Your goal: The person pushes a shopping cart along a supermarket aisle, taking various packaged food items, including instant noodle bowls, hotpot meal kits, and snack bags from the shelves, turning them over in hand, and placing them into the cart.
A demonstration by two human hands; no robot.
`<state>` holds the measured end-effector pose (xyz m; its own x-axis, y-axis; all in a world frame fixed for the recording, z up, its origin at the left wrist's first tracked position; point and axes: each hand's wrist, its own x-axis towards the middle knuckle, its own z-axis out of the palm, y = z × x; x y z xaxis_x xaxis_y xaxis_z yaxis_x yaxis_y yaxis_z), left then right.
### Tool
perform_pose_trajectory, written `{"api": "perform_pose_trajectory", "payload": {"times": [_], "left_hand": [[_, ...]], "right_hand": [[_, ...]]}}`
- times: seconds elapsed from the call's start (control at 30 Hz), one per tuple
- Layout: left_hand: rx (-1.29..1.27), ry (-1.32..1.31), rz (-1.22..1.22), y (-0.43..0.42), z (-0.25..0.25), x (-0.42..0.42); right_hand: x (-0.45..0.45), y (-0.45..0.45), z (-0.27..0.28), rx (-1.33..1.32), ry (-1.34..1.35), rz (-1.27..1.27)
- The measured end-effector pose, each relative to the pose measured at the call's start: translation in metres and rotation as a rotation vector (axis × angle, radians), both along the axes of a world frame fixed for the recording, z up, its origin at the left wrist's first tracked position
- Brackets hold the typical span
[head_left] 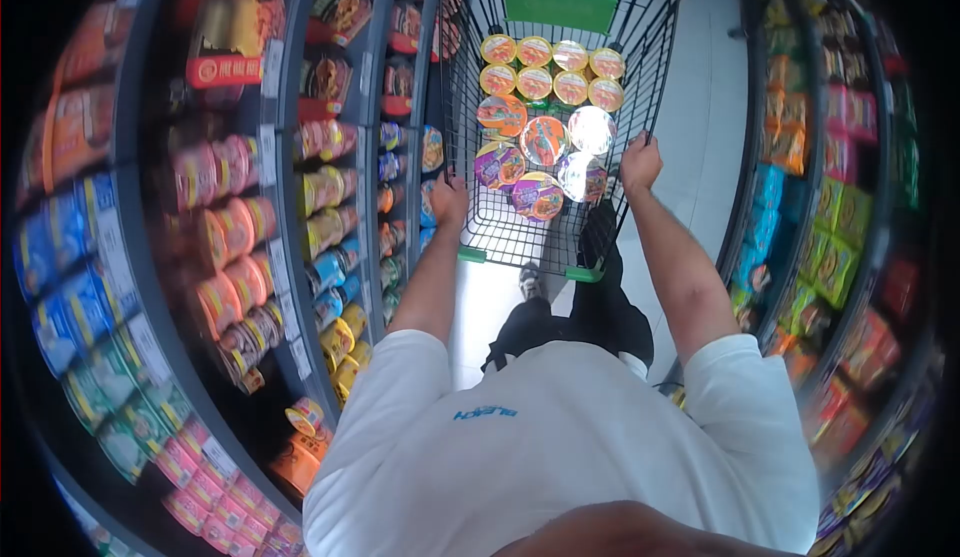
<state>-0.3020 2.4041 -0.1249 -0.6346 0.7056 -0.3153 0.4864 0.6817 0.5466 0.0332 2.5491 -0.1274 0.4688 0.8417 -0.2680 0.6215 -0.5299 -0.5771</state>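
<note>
In the head view, straight ahead of the body and between 2 rows of shelving: a black wire shopping cart (525, 245) with green plastic trim at the near corners and a green plastic panel (560, 7) at the far end. On its left side, the left hand (449, 202), fingers bent round the wire edge; on its right side, the right hand (641, 164), slightly farther forward and likewise curled round the edge. Exact finger wrap partly hidden on both.

Inside, toward the far end, 8 small round tubs with yellow lids (534, 84) in 2 rows of 4; nearer, 6 larger round bowls with orange and purple lids (545, 141), 2 of them partly whited out by glare. Bare wire mesh nearest the body.

Judging by looks: stiff and rigid frame, probably easy to roll on the smooth pale floor (702, 87) with so light a load. Best held at both side edges, level and evenly, to keep it straight between the left shelf of stacked cups (230, 230) and the right shelf of bright packets (836, 269). Tubs and bowls likely light, thin-walled, slick-lidded, and apt to slide with a sharp turn.
</note>
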Motion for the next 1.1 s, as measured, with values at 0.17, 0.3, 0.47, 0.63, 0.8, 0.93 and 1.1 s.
{"api": "perform_pose_trajectory", "payload": {"times": [0.17,0.3,0.47,0.63,0.8,0.93,1.1], "left_hand": [[-0.031,-0.037,0.003,0.137,-0.001,-0.017],[0.019,-0.019,0.048,0.211,-0.006,-0.018],[0.083,0.028,-0.002,0.315,-0.008,-0.039],[0.034,0.016,0.018,0.420,0.016,-0.057],[0.046,0.085,0.015,0.496,0.010,-0.070],[0.107,0.112,-0.012,0.566,0.019,-0.102],[0.006,0.133,0.056,0.614,0.027,-0.119]], "right_hand": [[-0.016,0.126,0.005,0.060,0.022,-0.008],[-0.020,0.209,-0.007,-0.018,0.013,0.008],[-0.032,0.313,-0.013,0.055,0.081,-0.018],[-0.048,0.413,-0.022,0.002,0.123,-0.011],[-0.056,0.499,-0.052,0.098,0.098,0.042],[-0.088,0.562,-0.030,0.180,0.112,0.092],[-0.111,0.618,-0.020,0.122,0.008,0.151]]}}
